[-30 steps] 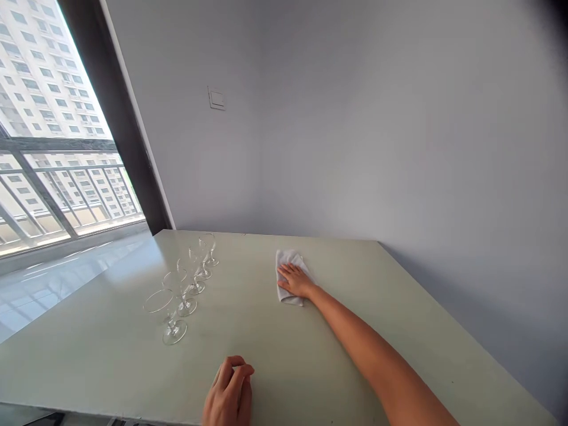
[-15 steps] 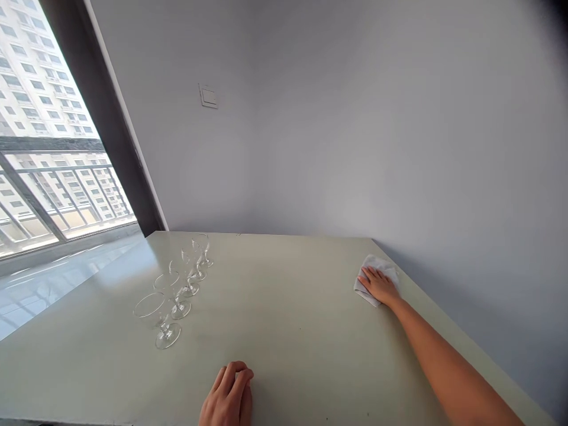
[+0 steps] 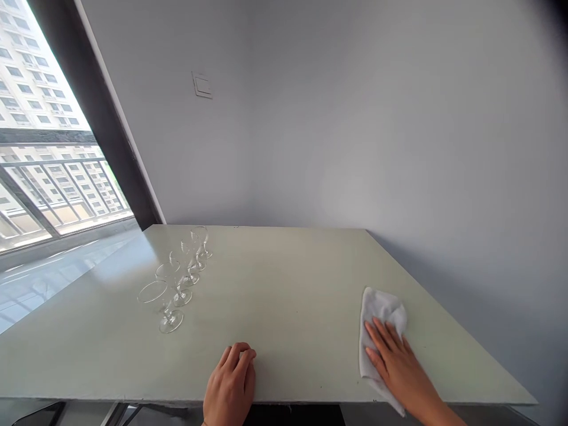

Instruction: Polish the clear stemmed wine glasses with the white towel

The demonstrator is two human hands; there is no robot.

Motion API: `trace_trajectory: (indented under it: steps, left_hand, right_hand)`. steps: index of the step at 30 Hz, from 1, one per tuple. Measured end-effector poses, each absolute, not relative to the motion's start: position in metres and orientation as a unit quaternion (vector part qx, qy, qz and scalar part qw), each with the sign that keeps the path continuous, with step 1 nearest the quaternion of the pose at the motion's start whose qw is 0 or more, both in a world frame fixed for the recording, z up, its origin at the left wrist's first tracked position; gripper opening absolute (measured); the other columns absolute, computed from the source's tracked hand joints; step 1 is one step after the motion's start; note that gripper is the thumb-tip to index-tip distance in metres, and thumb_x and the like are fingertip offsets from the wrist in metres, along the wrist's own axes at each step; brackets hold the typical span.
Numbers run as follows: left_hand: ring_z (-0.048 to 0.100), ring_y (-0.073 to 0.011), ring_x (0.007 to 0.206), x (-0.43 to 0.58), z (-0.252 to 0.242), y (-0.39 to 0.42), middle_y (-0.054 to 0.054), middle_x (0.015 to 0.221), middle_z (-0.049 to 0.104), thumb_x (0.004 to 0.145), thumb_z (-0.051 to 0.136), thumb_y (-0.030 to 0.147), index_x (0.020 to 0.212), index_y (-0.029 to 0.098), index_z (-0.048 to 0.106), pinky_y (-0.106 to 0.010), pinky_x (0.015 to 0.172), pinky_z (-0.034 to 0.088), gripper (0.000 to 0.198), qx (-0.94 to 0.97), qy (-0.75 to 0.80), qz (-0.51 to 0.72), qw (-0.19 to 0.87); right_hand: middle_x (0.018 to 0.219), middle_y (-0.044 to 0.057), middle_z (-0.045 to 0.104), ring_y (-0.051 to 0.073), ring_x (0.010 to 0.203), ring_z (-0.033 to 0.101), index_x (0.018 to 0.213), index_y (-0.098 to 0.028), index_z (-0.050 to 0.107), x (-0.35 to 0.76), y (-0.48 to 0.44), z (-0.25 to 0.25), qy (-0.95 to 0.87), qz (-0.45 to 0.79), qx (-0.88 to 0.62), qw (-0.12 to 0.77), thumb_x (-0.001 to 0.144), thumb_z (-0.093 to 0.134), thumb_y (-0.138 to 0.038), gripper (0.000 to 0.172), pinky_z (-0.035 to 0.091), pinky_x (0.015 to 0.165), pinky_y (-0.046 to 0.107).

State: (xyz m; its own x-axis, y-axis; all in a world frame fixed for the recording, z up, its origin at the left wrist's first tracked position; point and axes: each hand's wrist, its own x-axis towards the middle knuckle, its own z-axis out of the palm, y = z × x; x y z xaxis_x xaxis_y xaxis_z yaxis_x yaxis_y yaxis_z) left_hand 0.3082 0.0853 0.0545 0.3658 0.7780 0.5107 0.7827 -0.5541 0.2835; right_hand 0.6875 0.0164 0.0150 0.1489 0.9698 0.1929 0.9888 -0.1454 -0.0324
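My right hand (image 3: 397,360) lies flat, fingers stretched out, on a white cloth (image 3: 381,310) at the near right of the pale green table (image 3: 288,296). The cloth spreads out under and beyond my fingers. My left hand (image 3: 231,384) rests on the table's near edge with its fingers curled under, and nothing shows in it. A row of several clear stemmed glasses (image 3: 171,293) stands upright on the left part of the table, apart from both hands.
A grey wall runs behind and to the right of the table, with a light switch (image 3: 202,85) on it. A large window with a dark frame (image 3: 95,112) is at the left. The table's near edge lies just under my hands.
My right hand has slid the cloth from the far middle of the table to the right edge, then back toward me to the near right. My left hand stays at the near edge.
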Motion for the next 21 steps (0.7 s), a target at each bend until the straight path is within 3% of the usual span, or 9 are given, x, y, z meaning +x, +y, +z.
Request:
trace_trajectory:
  steps: [5,9,15,21]
  left_hand:
    - [0.054,-0.0138,0.076,0.308,0.052,0.084,-0.003,0.087,0.056,0.084,0.038,0.015,0.083,0.021,0.053,-0.026,0.064,0.043,0.016,-0.82,-0.482,-0.309,-0.002]
    - [0.054,-0.0144,0.077,0.309,0.054,0.082,-0.003,0.086,0.056,0.084,0.038,0.015,0.084,0.021,0.053,-0.026,0.066,0.043,0.017,-0.818,-0.489,-0.303,-0.003]
    - [0.054,-0.014,0.078,0.311,0.058,0.079,-0.003,0.085,0.056,0.083,0.038,0.013,0.083,0.021,0.055,-0.026,0.067,0.044,0.019,-0.812,-0.501,-0.3,-0.01]
    - [0.055,-0.0139,0.078,0.311,0.062,0.077,-0.003,0.084,0.057,0.083,0.035,0.012,0.082,0.021,0.055,-0.026,0.067,0.043,0.023,-0.798,-0.505,-0.323,-0.059]
  right_hand:
    - [0.144,0.002,0.023,0.031,0.131,0.02,0.137,-0.027,0.027,0.607,0.014,0.034,-0.764,-0.009,-0.632,0.126,0.087,0.036,-0.046,0.055,0.028,0.102,0.051]
    - [0.146,0.003,0.017,0.028,0.133,0.013,0.139,-0.025,0.023,0.552,0.029,0.07,-0.847,0.109,-0.504,0.131,0.088,0.039,-0.043,0.057,0.022,0.106,0.048]
    - [0.143,0.008,0.027,0.023,0.133,0.015,0.117,-0.017,0.047,0.51,0.075,0.088,-0.868,0.197,-0.425,0.161,0.087,0.035,-0.049,0.045,0.017,0.109,0.043]
    - [0.139,0.012,0.034,0.023,0.131,0.021,0.099,-0.016,0.052,0.505,0.132,0.072,-0.868,0.201,-0.424,0.165,0.087,0.03,-0.052,0.044,0.018,0.107,0.045]
